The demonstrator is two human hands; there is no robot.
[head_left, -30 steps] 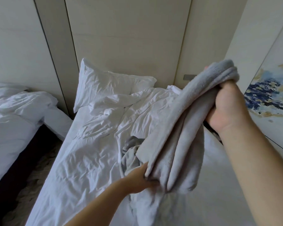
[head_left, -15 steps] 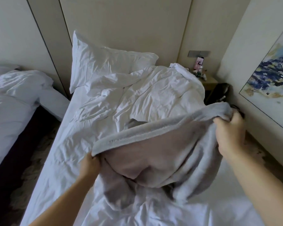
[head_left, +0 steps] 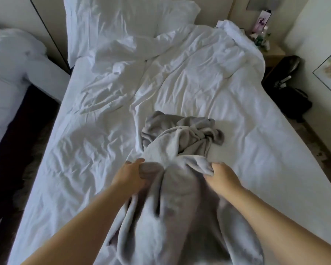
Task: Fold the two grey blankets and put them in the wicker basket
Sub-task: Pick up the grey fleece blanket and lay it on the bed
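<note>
A light grey blanket (head_left: pixel 172 213) lies in loose folds on the white bed, running from the bottom edge up between my arms. My left hand (head_left: pixel 131 175) grips its left corner and my right hand (head_left: pixel 221 176) grips its right corner, both low over the mattress. Just beyond it a second grey blanket (head_left: pixel 182 127) sits crumpled in a heap on the sheet. No wicker basket is in view.
The bed (head_left: pixel 88 150) has a rumpled white duvet (head_left: pixel 189 60) and pillow (head_left: pixel 122 20) at its head. A second bed (head_left: pixel 10 69) stands left across a dark gap. A nightstand (head_left: pixel 271 52) and black bag (head_left: pixel 292 96) are on the right.
My hands have come down and closer together, bringing the blanket from spread in the air to the mattress. My view has tilted down.
</note>
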